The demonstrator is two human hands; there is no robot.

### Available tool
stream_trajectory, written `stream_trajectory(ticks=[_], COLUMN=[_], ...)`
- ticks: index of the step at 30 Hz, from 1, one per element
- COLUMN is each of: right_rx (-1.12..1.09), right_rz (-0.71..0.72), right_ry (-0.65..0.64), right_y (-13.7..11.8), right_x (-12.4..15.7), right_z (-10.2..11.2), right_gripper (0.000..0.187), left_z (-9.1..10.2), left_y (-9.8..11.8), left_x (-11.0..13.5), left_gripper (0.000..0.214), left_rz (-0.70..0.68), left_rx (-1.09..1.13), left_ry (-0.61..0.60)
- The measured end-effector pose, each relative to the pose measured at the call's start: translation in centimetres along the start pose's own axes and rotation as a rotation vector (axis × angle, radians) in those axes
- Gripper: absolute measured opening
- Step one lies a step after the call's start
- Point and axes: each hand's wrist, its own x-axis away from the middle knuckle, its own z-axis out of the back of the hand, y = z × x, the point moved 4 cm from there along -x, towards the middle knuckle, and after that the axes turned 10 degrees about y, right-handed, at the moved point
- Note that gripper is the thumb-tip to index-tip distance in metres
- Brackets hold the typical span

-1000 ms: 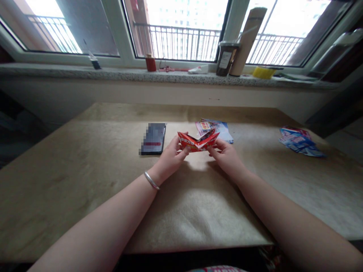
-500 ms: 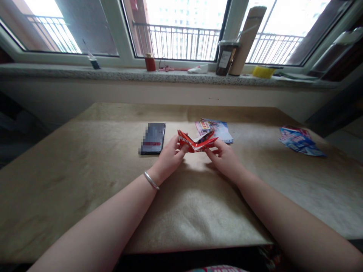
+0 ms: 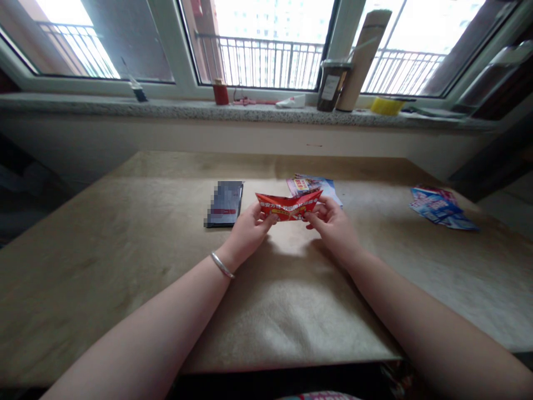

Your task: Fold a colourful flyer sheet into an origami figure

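A folded piece of red printed paper [image 3: 289, 206], with white and yellow lettering, is held up over the table between both hands. My left hand [image 3: 252, 225] pinches its left end, the thumb in front; a silver bangle circles that wrist. At the right end my right hand [image 3: 333, 225] grips it between thumb and fingers. The paper's top edge dips in the middle and its two upper corners point outward. Behind it lie several printed leaflets [image 3: 328, 188], partly covered by the paper and my right hand.
A phone [image 3: 227, 203] lies left of my hands. More blue and red leaflets [image 3: 443, 211] are fanned at the right of the table [image 3: 125, 255]. On the windowsill [image 3: 179, 108] stand a red thread spool [image 3: 220, 93], a dark lidded container [image 3: 331, 86], a cardboard tube [image 3: 364, 61] and yellow tape [image 3: 386, 105].
The red paper has gone from a spread V shape to a flatter form with its printed front facing me. My right hand has shifted its grip and moved slightly right.
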Motion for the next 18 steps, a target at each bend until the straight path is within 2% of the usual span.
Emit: stream_trajectory(ticks=[3, 8, 11, 18], right_rx=[0.075, 0.184, 0.200, 0.200], right_rz=[0.035, 0.172, 0.194, 0.129], right_ry=[-0.026, -0.040, -0.110, -0.177], right_y=[0.1, -0.5, -0.6, -0.2], right_x=[0.0, 0.2, 0.5, 0.7], right_z=[0.0, -0.1, -0.5, -1.1], right_gripper=[0.025, 0.013, 0.012, 0.015], left_z=[0.0, -0.1, -0.3, -0.6], left_y=[0.5, 1.4, 1.5, 1.1], left_x=[0.1, 0.4, 0.6, 0.7], left_gripper=[0.028, 0.020, 0.014, 0.016], left_rz=[-0.040, -0.144, -0.179, -0.170], left_rx=[-0.079, -0.218, -0.229, -0.229], left_ry=[-0.021, -0.081, -0.154, -0.215])
